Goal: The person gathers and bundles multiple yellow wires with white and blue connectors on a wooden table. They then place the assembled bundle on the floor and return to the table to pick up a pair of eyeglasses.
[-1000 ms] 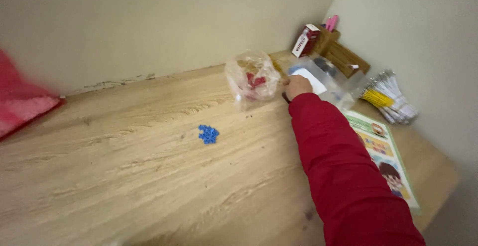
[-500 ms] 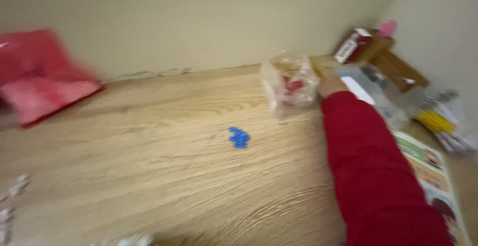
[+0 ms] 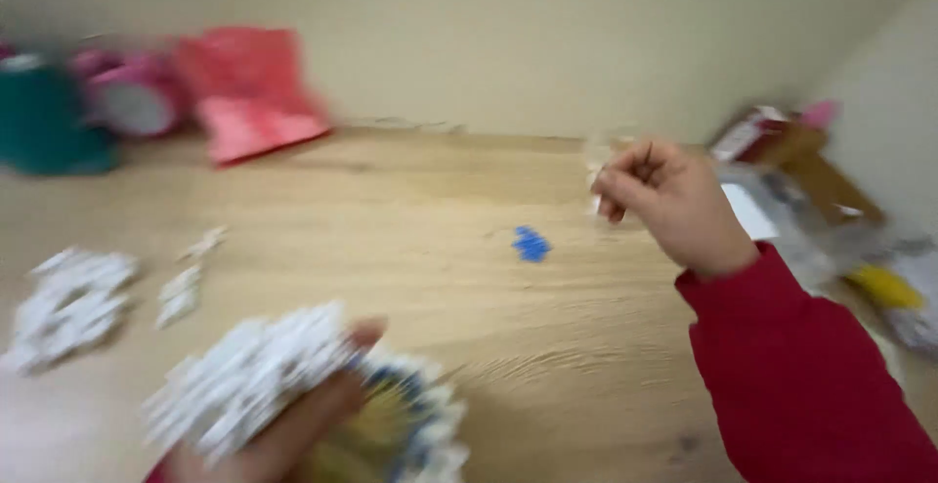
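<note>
- Right of the small blue piece (image 3: 532,244) on the wooden table (image 3: 410,210), the right hand (image 3: 674,205) pinches something tiny and pale, probably a light brick; blur hides it.
- Below-left of the blue piece, the left hand (image 3: 293,424) grips a white brick build (image 3: 264,376): stiff, light, likely fragile at its joints, best held underneath.

We see a matt, pale wood-grain table (image 3: 410,249). The small blue piece (image 3: 532,244) at its centre looks like plastic. At nine o'clock, white pieces (image 3: 68,302) look plastic too, though blurred. The sleeve (image 3: 801,376) at four o'clock is soft red cloth.
</note>
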